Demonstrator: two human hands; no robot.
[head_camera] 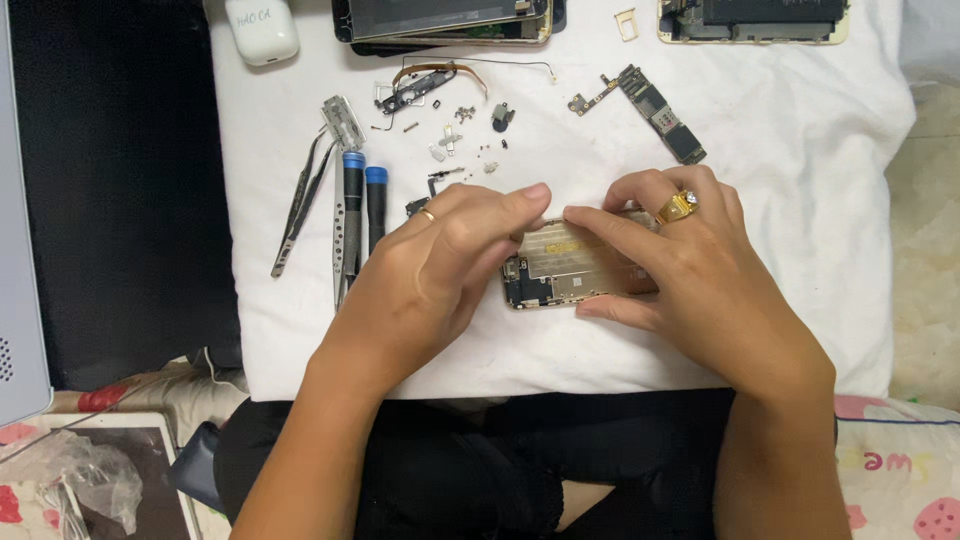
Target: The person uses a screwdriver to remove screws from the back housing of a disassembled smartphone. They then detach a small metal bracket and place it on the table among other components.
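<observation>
A: Gold phone housing (572, 268), opened, lying flat near the middle of the white cloth (800, 200). Camera end toward the left, dark parts showing there.

B: And the hands?

A: Left hand (440, 270) curled over the housing's left end, fingertips pinched together at the top edge, thin ring on one finger. Right hand (690, 270) wrapped around the right end, forefinger stretched along the top edge, thumb under the lower edge. Large gold ring there. Both grips closed on the housing; forefinger tips nearly meeting above the middle.

B: Anything between the fingertips?

A: Too small to tell.

B: Tools nearby?

A: Just left of the left hand: two blue-tipped screwdrivers (362, 215) side by side, and tweezers (300, 205) a little further left, all on the cloth. Above the hands, a scatter of tiny screws and brackets (460, 135). Up and to the right, a long narrow circuit board (655, 110), tilted, well apart from the housing.

B: Top edge of the cloth?

A: White earbud case (262, 30) at the upper left corner. Beside that, a stacked phone screen assembly (445, 20), partly cut off. Another gold housing (755, 20) at the upper right, also cut off, with a small gold card tray (627, 24) just left of it.
</observation>
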